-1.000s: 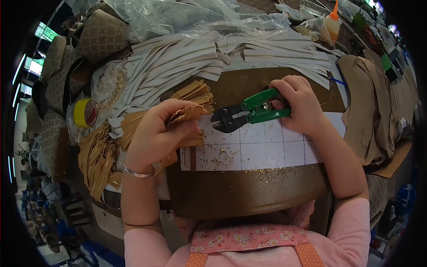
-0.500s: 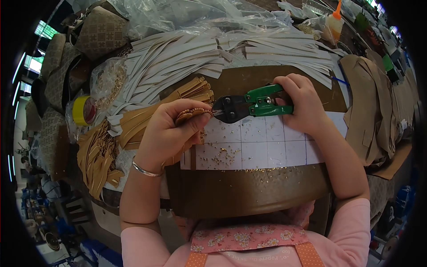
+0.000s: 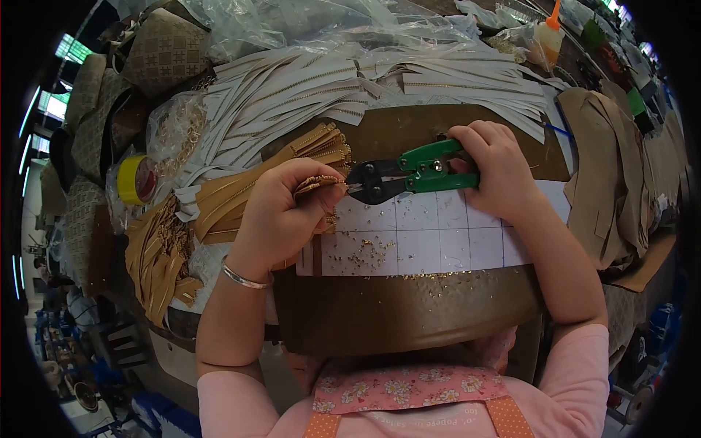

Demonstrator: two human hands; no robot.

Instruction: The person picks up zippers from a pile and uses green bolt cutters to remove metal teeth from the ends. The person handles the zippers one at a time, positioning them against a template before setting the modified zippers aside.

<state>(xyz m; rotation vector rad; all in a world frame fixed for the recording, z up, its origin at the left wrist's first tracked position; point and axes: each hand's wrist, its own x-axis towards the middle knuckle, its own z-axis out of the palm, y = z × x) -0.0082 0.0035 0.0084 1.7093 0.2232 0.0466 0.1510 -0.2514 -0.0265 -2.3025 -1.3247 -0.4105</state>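
Two bare hands work over a brown board (image 3: 350, 314), with a pair of cutters (image 3: 416, 175) between them, above the left half of a white sheet (image 3: 482, 248) ruled with lines. The cutters lie nearly level, their long axis running from side to side; the dark head points left and the green handles spread toward the right. The right hand (image 3: 504, 168) is curled round the handle ends, which stand apart in its grip. The left hand (image 3: 281, 208) is closed to a pinch, thumb against fingers, on a folded tan zipper (image 3: 318, 182) whose end faces the cutters' head; the tips seem to meet it there, though the contact is too small to be sure of. Gold metal bits (image 3: 365, 252) lie scattered over the sheet and along its near edge. Left of the board are a fanned bundle of tan zippers (image 3: 234, 201) and a curled heap (image 3: 161, 255) of more, with a yellow tape roll (image 3: 131, 180) beyond. White zippers (image 3: 292, 91) spread across the far side, below crumpled clear plastic (image 3: 292, 29). Brown cloth (image 3: 599, 168) is stacked at right, an orange-tipped bottle (image 3: 546, 44) stands behind, and patterned bags (image 3: 164, 55) crowd the far left, near lit windows (image 3: 73, 47).
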